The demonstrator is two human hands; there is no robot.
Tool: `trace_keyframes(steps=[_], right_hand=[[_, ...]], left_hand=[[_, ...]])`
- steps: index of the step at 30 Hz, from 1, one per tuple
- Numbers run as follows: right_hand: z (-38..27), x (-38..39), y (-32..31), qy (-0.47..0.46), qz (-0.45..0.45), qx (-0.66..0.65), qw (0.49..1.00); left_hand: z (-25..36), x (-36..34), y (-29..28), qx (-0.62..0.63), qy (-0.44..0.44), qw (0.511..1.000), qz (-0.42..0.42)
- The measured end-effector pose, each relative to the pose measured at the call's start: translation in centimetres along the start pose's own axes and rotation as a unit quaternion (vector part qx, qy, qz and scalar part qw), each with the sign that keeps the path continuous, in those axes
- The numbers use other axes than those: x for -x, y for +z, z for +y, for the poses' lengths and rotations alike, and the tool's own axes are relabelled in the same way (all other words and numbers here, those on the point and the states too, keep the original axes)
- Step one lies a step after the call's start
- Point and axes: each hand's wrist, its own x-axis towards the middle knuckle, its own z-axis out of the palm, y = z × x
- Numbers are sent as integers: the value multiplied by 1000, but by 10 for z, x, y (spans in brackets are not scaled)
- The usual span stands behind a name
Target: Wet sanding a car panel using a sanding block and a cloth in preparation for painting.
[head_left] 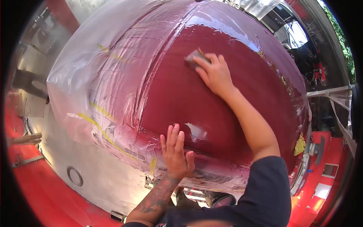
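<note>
A glossy dark red car panel (189, 90) fills the middle of the view, wet and shiny toward its far end. On its upper part my right hand (217, 73) grips a small grey sanding block (193, 58), pressed to the paint with the fingers over it. The hand is slightly blurred. Close to the panel's near edge, my left hand (176, 153) has its fingers stretched out and holds nothing. Whether its palm touches the surface cannot be told. Clear plastic sheeting (79, 64) and masking paper (117, 90) cover the body left of the bare panel.
Strips of yellow tape (100, 130) run along the masking on the left. A crumpled yellow cloth (300, 145) lies at the car's right edge. Metal rails (327, 91) stand on the right. Red and grey floor (49, 193) surrounds the car, and a dark vehicle stands at the far right.
</note>
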Motion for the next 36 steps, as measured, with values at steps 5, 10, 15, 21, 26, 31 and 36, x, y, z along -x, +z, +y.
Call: trace_keyframes(steps=[5,10,15,21,26,31,36], right_hand=[[59,-114,72,234,-110,109,960],[198,-7,13,361,-32,195,911],[311,244,-145,618,-49,305,723],[221,112,-91,638,-33,235,733],[98,-74,67,473,64,3,879],[38,-64,47,195,-76,90,974],[201,135,-78,375,2,246,894]], left_hand=[[-8,2,4,-27,-4,1000,1],[-9,1,-2,-56,-14,998,7],[-1,-2,8,-35,-16,999,3],[0,1,-5,-54,-22,998,-8],[-4,-2,9,-53,-9,998,10],[-7,-5,-1,-71,-9,997,19],[-2,-6,8,-68,-11,997,16]])
